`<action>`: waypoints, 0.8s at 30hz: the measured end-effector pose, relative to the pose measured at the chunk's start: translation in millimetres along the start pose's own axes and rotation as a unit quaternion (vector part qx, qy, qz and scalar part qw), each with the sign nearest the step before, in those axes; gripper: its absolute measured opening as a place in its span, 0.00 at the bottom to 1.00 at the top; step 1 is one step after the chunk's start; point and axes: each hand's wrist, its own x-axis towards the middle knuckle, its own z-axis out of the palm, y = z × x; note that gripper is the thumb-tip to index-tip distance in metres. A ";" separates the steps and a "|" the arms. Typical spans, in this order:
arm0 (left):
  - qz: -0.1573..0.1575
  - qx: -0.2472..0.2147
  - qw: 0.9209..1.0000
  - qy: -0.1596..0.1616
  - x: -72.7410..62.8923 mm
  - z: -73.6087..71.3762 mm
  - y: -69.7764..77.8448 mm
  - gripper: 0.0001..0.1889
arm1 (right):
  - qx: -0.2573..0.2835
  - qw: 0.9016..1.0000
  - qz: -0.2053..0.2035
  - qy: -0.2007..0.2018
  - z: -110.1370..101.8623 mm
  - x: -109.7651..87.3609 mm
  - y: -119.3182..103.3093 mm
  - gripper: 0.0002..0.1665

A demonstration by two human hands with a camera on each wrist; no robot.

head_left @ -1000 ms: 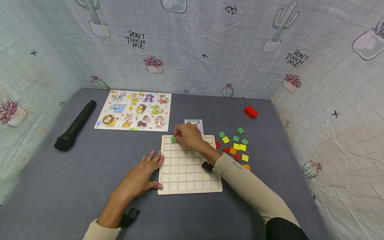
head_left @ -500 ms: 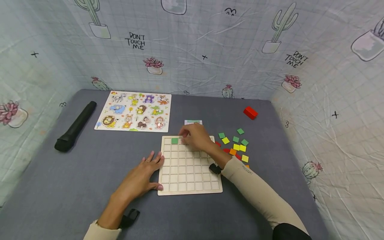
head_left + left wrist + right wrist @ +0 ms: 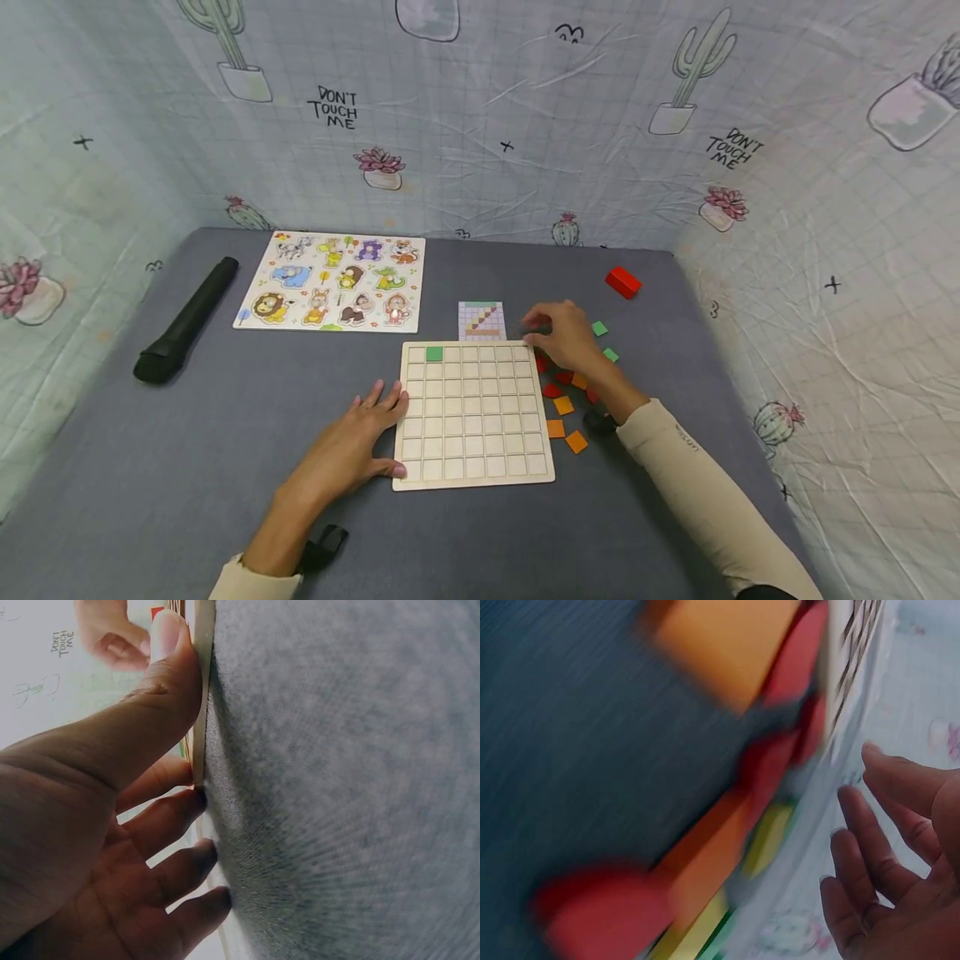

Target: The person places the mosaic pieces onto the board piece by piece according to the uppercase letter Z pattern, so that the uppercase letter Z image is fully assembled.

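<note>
A wooden grid board [image 3: 472, 417] lies on the grey table, with one green square tile [image 3: 434, 354] in its top row. My left hand [image 3: 348, 442] rests along the board's left edge, thumb and fingertips against it; the left wrist view shows the thumb [image 3: 165, 667] over the edge. Off the board's upper right corner, my right hand [image 3: 573, 337] is over the loose tiles, hiding some. In the right wrist view its bent fingers stand apart from the thumb, holding nothing. Orange tiles [image 3: 555, 428], red pieces [image 3: 551, 391] and green tiles [image 3: 600, 328] lie around it.
A small printed pattern card [image 3: 481, 321] lies behind the board. Farther back are an animal picture board [image 3: 300, 323] on the left and a red block [image 3: 623, 282] on the right. A black microphone [image 3: 187, 321] lies far left. Cactus-print cloth [image 3: 510, 183] encloses the table.
My right hand has let go of the green tile in the top row and moved right, off the board to the loose tiles. The pattern card is uncovered. My left hand stays put.
</note>
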 end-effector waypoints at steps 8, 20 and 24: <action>-0.002 0.001 1.000 0.000 0.1 -0.4 0.5 0.58 | -0.040 0.998 0.056 -0.011 -15.2 -10.3 28.3 0.18; -0.004 0.003 1.000 0.000 -1.1 -0.1 0.6 0.58 | -0.048 0.995 0.073 -0.037 -15.6 -5.6 20.0 0.10; 0.001 0.001 1.000 0.005 -1.4 -0.2 0.9 0.57 | -0.035 0.997 0.063 -0.032 -12.7 -4.6 14.2 0.08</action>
